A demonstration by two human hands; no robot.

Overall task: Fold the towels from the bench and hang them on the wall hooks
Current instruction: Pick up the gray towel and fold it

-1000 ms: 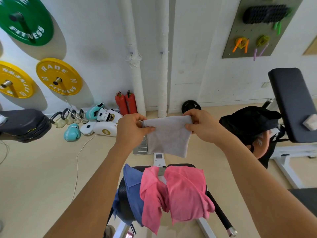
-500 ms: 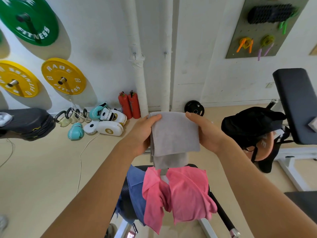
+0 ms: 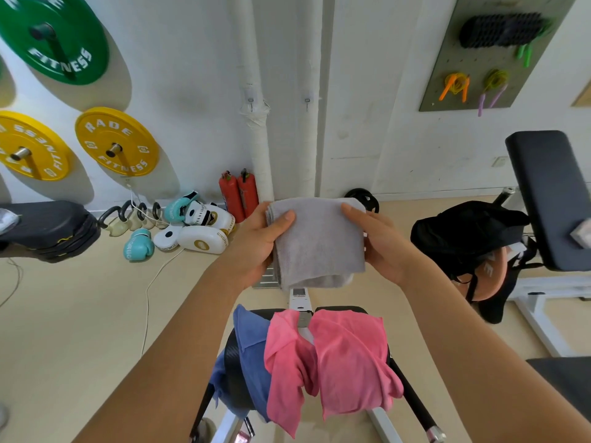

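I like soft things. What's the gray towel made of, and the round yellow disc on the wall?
The gray towel, held between the left hand and right hand, looks like soft matte cloth, maybe cotton or microfiber: it bends and folds in layers. The yellow weight plate looks like hard rubber with a smooth, slightly shiny face, raised white letters and a metal centre.

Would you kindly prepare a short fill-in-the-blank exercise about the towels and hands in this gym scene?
1. Both hands hold a folded towel whose colour is ____.
2. The left hand has its ____ pressed on the front of that towel.
3. On the bench below, the blue towel lies to the left of the ____ towels.
4. The two red fire extinguishers stand on the floor against the ____.

Missing words: grey; thumb; pink; wall
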